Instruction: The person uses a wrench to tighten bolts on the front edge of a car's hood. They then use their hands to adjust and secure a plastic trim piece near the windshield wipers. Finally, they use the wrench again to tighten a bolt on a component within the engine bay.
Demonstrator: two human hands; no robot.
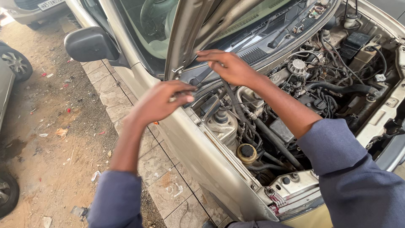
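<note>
Both hands at the raised bonnet's rear corner, by the windscreen.

Side mirror (90,44) stands left, clear of the work. Left hand (162,101) hovers at the wing's top edge, fingers curled narrow, contents not discernible. Right hand (230,66) rests beneath the bonnet (190,29) near its hinge corner, fingers loosely spread. Engine bay (303,84) lies open to the right.

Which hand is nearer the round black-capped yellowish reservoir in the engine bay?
Left, narrowly. The left hand is up-left of the round black-capped yellowish reservoir, at the fender edge; the right hand is higher, at the raised beige bonnet's hinge corner.
</note>
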